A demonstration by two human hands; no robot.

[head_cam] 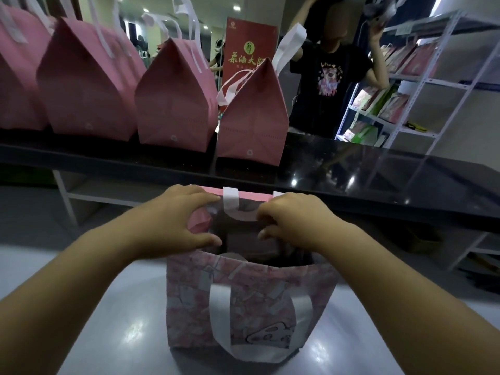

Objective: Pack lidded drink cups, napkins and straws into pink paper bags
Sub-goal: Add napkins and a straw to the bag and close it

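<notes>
Bag [243, 293] looks light, crease-prone; left hand [186, 220] and right hand [293, 221] fingers pinch its far rim, eleven and one o'clock.

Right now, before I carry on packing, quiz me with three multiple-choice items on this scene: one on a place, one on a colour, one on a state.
1. Where do the closed pink bags stand? A: grey table. B: black counter. C: wire shelf.
2. What colour are the bags' handles? A: white. B: black. C: green.
3. The patterned bag nearest the camera is: A: folded shut. B: lying flat. C: upright, open-topped.
Answers: B, they line the counter; A, every strap shows white; C, left hand and right hand grip its far rim, mouth gaping.
</notes>
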